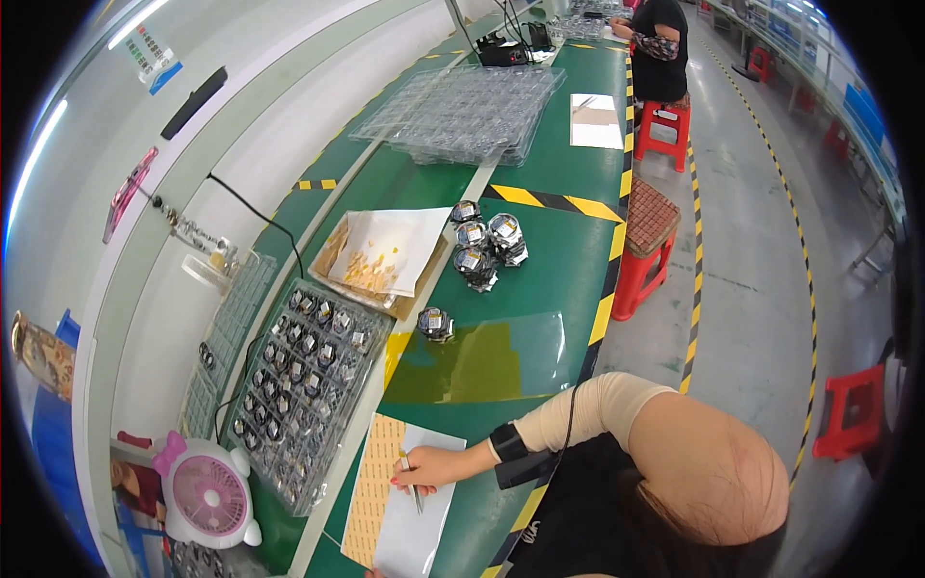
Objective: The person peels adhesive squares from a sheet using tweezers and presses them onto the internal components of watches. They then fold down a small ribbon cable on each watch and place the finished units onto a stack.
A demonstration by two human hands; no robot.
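My right hand (424, 469) is closed around a pair of slim silver tweezers (416, 495), with the tips pointing down at a white sheet (412, 536). Beside and partly under that hand lies a tan sheet (368, 491) covered in rows of small orange pieces. Only a bit of my left hand (374, 573) shows at the lower edge, by the bottom of the sheets; its fingers are mostly hidden. Farther along the green table, a clear yellowish film (482, 361) lies flat. A small round black part (436, 325) stands at its far left corner.
Several stacked round parts (487, 241) stand beyond the film. A clear tray (306, 385) of similar parts sits left, near a pink-and-white fan (209, 496). A box with paper (376, 255) and stacked clear trays (462, 106) lie farther off. Another person (660, 48) sits at the far end.
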